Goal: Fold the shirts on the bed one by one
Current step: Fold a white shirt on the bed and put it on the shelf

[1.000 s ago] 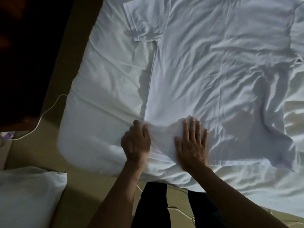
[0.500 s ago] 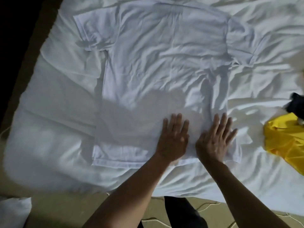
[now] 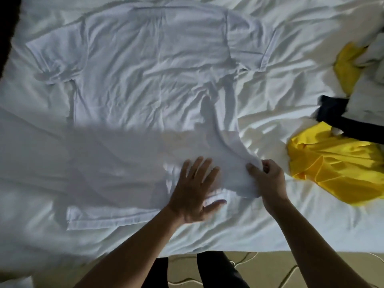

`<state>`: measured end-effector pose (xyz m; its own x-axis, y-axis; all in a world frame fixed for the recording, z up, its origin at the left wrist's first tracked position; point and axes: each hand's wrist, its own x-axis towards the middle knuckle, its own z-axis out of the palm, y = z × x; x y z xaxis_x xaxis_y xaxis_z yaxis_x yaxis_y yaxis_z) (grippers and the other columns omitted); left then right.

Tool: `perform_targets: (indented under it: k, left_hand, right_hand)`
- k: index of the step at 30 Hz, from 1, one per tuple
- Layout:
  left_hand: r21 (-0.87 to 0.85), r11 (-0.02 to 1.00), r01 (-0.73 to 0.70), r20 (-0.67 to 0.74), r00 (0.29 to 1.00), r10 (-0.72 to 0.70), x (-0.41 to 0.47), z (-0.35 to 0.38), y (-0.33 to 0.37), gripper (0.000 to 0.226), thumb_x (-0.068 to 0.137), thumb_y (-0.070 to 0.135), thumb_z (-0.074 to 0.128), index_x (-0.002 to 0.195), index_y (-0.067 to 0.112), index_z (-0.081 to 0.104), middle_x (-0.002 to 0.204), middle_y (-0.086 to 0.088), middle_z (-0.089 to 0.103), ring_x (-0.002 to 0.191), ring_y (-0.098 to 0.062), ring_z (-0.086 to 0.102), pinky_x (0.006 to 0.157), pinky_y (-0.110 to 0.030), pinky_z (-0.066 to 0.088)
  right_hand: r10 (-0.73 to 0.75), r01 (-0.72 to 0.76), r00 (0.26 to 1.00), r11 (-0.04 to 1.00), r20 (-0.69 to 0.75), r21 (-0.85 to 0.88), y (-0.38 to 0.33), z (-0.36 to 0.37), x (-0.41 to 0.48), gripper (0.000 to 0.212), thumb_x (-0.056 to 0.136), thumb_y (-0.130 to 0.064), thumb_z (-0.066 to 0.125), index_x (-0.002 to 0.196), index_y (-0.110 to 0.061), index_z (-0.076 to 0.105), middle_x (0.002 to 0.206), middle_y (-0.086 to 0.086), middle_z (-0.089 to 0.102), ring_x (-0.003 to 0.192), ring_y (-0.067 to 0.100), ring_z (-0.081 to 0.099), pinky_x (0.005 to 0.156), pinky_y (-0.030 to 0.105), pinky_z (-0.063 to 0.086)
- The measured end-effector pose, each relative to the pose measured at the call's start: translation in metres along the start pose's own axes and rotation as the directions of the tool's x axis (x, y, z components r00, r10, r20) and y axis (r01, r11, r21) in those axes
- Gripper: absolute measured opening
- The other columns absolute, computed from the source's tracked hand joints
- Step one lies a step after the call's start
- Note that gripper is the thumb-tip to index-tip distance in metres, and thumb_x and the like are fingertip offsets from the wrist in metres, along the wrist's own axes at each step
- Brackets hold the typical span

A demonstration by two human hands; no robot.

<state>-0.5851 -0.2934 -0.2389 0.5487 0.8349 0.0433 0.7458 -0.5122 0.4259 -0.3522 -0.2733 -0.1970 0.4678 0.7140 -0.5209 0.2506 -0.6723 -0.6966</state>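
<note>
On the rumpled white bed [image 3: 270, 223] a white shirt [image 3: 153, 80] lies spread flat, the left hand [image 3: 194, 191] pressing it open-palmed near the hem while the right hand [image 3: 268, 178] pinches its lower right corner, likely still straightening before a first side fold.

Bed [image 3: 311, 244] across nearly the whole frame, near edge along the bottom, sagging lower toward the left. White sheet [image 3: 270, 121], creased all over. Below the edge, a strip of tan floor [image 3: 276, 267]. Thin cables [image 3: 245, 259] on the floor just under the bed edge, pale and dark, looped. Black strip [image 3: 6, 28] down the top-left border, past the bed side; can't tell what. Lighting uneven: bright on the right and top of the sheet, broad soft shadow over the lower left, hard-edged shadow fingers mid-frame.
</note>
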Motion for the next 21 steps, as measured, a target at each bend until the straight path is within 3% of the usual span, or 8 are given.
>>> perform_targets:
  k: [3,5,8,11,13,17,19,21]
  left_hand:
    - [0.031,0.991,-0.132,0.029,0.991,0.131,0.000,0.002,0.032,0.062,0.094,0.053,0.063,0.135,0.007,0.064,0.125,-0.018,0.063,0.109,-0.041,0.060,0.095,-0.052,0.045]
    - [0.074,0.986,-0.151,0.003,0.988,0.151,0.004,0.008,0.041,0.037,0.091,0.032,0.065,0.116,0.005,0.069,0.100,-0.016,0.063,0.086,-0.036,0.058,0.075,-0.044,0.045]
    - [0.100,0.980,-0.170,-0.032,0.984,0.174,0.010,0.010,0.042,0.018,0.081,0.016,0.063,0.096,0.008,0.070,0.082,-0.013,0.058,0.070,-0.033,0.053,0.063,-0.040,0.039]
    - [0.074,0.970,-0.233,-0.035,0.971,0.236,0.008,0.007,0.043,0.015,0.086,0.016,0.061,0.094,0.007,0.069,0.081,-0.013,0.058,0.068,-0.032,0.053,0.060,-0.039,0.042]
    - [0.038,0.963,-0.268,-0.003,0.963,0.268,0.006,0.003,0.045,0.013,0.093,0.021,0.062,0.087,0.010,0.068,0.078,-0.011,0.058,0.065,-0.031,0.053,0.059,-0.037,0.041]
    - [-0.088,0.989,-0.122,-0.153,0.982,0.107,0.023,-0.010,0.045,0.040,0.103,0.027,0.062,0.066,0.013,0.061,0.063,-0.009,0.053,0.057,-0.032,0.050,0.053,-0.039,0.037]
    - [-0.079,0.996,-0.042,-0.241,0.970,0.021,0.037,-0.013,0.039,0.029,0.102,0.019,0.063,0.076,0.009,0.067,0.075,-0.012,0.060,0.070,-0.035,0.057,0.062,-0.043,0.046]
    - [-0.017,0.998,0.053,-0.231,0.971,-0.056,0.048,-0.005,0.028,0.020,0.100,0.018,0.062,0.107,0.004,0.075,0.109,-0.019,0.070,0.103,-0.040,0.064,0.085,-0.050,0.053]
  right_hand:
    - [-0.015,0.017,0.999,0.999,0.044,-0.037,0.000,-0.001,0.002,0.024,0.100,-0.033,0.066,0.102,-0.009,0.068,0.089,0.005,0.069,0.078,0.022,0.063,0.063,0.032,0.050]
    - [-0.034,0.040,0.998,0.991,0.049,-0.124,0.000,0.000,0.000,0.037,0.103,-0.041,0.059,0.087,-0.007,0.066,0.079,0.007,0.064,0.069,0.020,0.057,0.057,0.032,0.042]
    - [0.001,0.009,0.999,0.971,0.043,-0.239,0.006,-0.002,-0.005,0.047,0.105,-0.048,0.049,0.085,-0.009,0.066,0.086,0.015,0.067,0.078,0.032,0.060,0.067,0.038,0.044]
    - [0.049,-0.025,0.997,0.931,0.056,-0.365,0.013,-0.008,-0.011,0.045,0.106,-0.045,0.045,0.086,-0.010,0.064,0.097,0.022,0.069,0.082,0.036,0.057,0.074,0.040,0.042]
    - [0.062,-0.026,0.996,0.883,0.061,-0.469,0.015,-0.013,-0.016,0.044,0.106,-0.047,0.041,0.098,-0.011,0.066,0.105,0.021,0.070,0.087,0.039,0.059,0.079,0.043,0.048]
    - [-0.084,0.072,0.996,0.723,0.016,-0.687,0.012,-0.015,-0.025,0.021,0.102,-0.030,0.045,0.119,-0.019,0.050,0.113,0.017,0.068,0.097,0.041,0.065,0.078,0.043,0.050]
    - [-0.268,0.186,0.963,0.654,0.006,-0.734,0.012,-0.010,-0.025,0.037,0.090,-0.020,0.054,0.126,-0.016,0.046,0.122,0.018,0.061,0.107,0.041,0.059,0.082,0.047,0.052]
    - [-0.423,0.331,0.904,0.594,0.066,-0.733,0.013,-0.002,-0.022,0.055,0.089,-0.021,0.053,0.143,-0.011,0.044,0.147,0.020,0.047,0.134,0.043,0.045,0.104,0.054,0.045]
